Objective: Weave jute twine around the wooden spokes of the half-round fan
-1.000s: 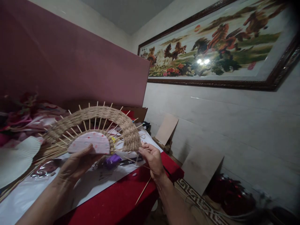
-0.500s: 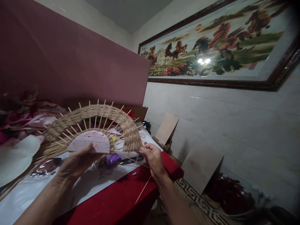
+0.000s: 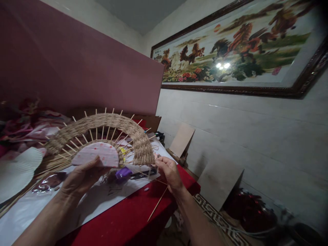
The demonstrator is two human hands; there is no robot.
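Observation:
A half-round fan [image 3: 110,121] of woven brown cord on thin wooden sticks is held up over the table. My left hand [image 3: 83,176] grips it at the lower middle, thumb lying on the half-round centre [image 3: 96,153], which is covered in pale cloth with red spots. The stick tips poke out beyond the woven band. At the band's lower right end, my right hand [image 3: 169,171] is closed in a pinch, thumb and forefinger beside the cord edge. What sits between those fingertips is too small to make out. A thin strand [image 3: 160,180] passes below that hand.
White sheeting [image 3: 99,205] and red cloth [image 3: 123,218] cover the table. On it lie a loose stick [image 3: 156,205], a purple bundle [image 3: 123,175], a dark tool [image 3: 143,175], and a white scalloped fan shape [image 3: 20,171]. A board [image 3: 221,181] leans against the wall.
My right hand's fingertips have shifted slightly away from the band's corner, to the right. The fan has moved a little left and up in view, still in my left hand.

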